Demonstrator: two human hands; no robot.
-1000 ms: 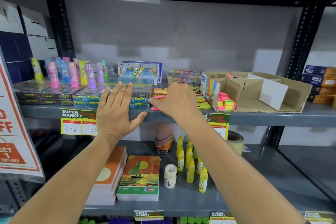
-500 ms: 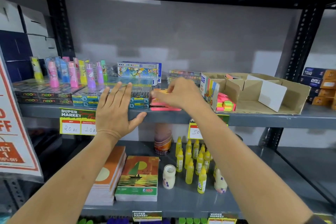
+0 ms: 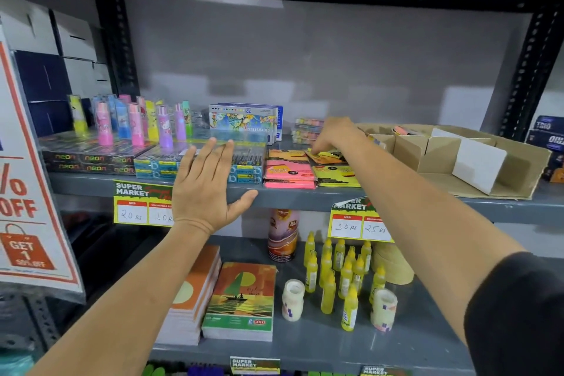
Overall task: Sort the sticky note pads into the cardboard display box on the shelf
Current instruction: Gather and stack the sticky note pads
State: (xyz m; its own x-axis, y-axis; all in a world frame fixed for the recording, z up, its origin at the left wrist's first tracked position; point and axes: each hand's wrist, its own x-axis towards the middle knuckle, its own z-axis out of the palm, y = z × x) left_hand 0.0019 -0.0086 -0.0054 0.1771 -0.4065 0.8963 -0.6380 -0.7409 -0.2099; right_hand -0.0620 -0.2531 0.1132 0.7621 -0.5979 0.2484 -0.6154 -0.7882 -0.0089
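R hand (image 3: 334,136) pinches an orange sticky pad (image 3: 325,156), tilted, just left of cardboard box (image 3: 515,168). L hand (image 3: 207,189) flat, fingers spread, empty, further left of box at shelf (image 3: 305,197) edge.

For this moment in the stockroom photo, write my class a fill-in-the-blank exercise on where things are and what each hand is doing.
1. The right hand pinches a pad from the sticky note pads, which lie to the ____ of the cardboard display box.
2. The left hand is open and holds ____.
3. The yellow glue bottles stand on the ____ shelf.

Missing words: left; nothing; lower
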